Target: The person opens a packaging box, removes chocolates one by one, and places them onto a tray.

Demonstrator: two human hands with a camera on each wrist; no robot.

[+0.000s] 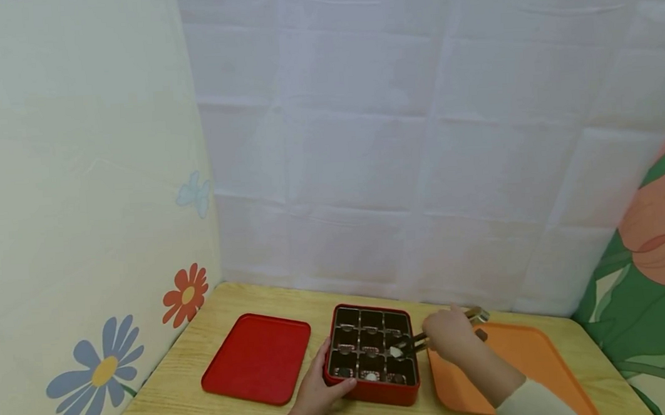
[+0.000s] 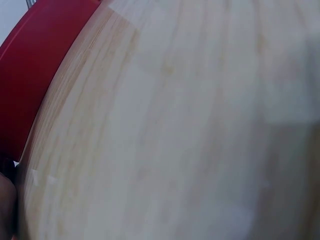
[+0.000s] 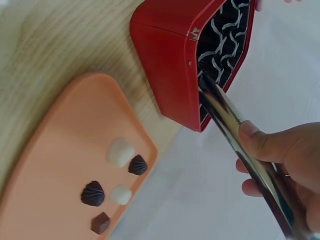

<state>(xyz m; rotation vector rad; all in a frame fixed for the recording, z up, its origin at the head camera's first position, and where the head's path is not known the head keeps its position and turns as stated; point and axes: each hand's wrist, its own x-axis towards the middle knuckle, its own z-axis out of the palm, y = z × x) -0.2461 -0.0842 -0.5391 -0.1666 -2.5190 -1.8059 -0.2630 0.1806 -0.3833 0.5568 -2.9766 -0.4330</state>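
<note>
A red box (image 1: 373, 392) with a black divided insert stands mid-table, pale and dark chocolates in its front row of compartments. My left hand (image 1: 317, 389) grips its front left corner, the thumb along the front wall and the fingers on the left side. Metal tongs (image 3: 252, 167) are held in my right hand (image 1: 451, 334), thumb on one arm and fingers on the other. Their tips reach down into the right column of the box, at a white chocolate (image 1: 395, 352). The left wrist view catches only the red box wall (image 2: 37, 75) and part of a finger.
To the right lies an orange tray (image 1: 521, 354). On it the right wrist view has white chocolates (image 3: 120, 151), dark shell-shaped chocolates (image 3: 93, 193) and a brown faceted chocolate (image 3: 100, 223). A flat red lid (image 1: 258, 360) lies left of the box. White cloth (image 1: 336, 169) hangs behind the table.
</note>
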